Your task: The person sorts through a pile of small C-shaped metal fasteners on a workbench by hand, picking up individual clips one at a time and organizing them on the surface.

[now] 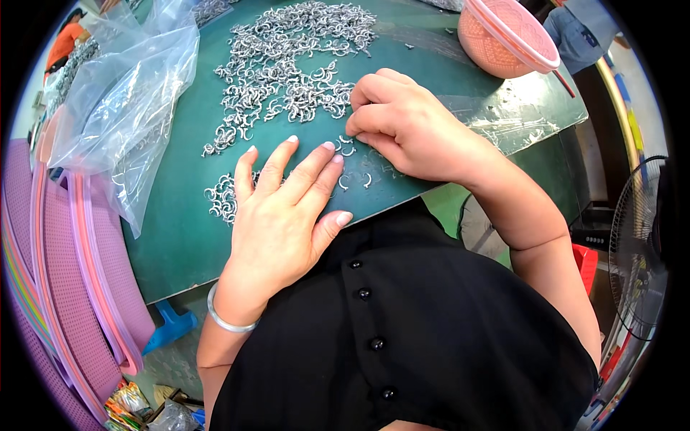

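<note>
At the far left edge, stacked purple and pink mesh trays; above them a clear plastic bag lying partly on the green tabletop. Next, my left hand: flat, fingers spread, palm down on the tabletop, a small cluster of metal hooks touching its outer edge. Main heap of hooks further back, centre. Right hand: curled, fingertips pinching or pressing loose hooks just beside my left fingertips; I cannot tell which. My judgement: keep the left hand steady as a stop, draw few hooks at once. Pink basket at right, cut off. Hooks under both hands hidden; individual shapes hard to make out.
</note>
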`<control>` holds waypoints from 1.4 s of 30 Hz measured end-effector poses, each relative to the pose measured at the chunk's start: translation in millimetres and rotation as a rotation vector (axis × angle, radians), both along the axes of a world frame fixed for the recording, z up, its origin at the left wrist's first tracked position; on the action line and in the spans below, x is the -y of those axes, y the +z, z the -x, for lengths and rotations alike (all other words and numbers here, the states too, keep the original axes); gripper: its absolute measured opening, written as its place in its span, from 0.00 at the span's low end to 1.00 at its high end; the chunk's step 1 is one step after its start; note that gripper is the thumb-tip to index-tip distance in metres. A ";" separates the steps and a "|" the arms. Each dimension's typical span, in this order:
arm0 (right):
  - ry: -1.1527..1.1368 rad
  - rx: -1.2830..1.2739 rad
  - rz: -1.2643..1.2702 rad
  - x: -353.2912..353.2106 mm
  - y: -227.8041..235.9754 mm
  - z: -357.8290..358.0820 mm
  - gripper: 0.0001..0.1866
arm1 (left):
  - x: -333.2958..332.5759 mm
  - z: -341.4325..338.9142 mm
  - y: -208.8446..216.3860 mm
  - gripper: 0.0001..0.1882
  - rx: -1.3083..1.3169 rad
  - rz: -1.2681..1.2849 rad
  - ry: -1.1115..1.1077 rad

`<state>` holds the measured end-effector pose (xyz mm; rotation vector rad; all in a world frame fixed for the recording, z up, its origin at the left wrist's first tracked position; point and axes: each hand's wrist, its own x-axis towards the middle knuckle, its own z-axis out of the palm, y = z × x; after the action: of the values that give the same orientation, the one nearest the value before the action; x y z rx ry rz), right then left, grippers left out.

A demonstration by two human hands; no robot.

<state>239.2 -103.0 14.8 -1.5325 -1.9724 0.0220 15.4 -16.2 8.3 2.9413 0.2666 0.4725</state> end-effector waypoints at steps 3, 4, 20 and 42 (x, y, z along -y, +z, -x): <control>-0.005 -0.018 0.003 0.3 0.0 0.1 0.01 | 0.3 0.1 -0.2 0.25 0.013 0.012 -0.004; 0.008 -0.025 0.008 0.0 -0.4 -0.4 0.01 | 0.3 0.0 -0.3 0.25 0.014 0.013 -0.004; 0.105 -0.062 -0.017 -5.4 0.0 -2.4 0.05 | 1.4 1.0 -1.0 0.25 0.057 0.084 0.025; -0.042 -0.010 0.049 -5.6 0.2 -6.7 0.12 | -0.7 1.7 -1.9 0.22 0.083 0.079 -0.006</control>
<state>245.9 -97.3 15.0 -1.6018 -1.9449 0.0604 13.6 -15.5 6.4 2.8367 0.2603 0.5683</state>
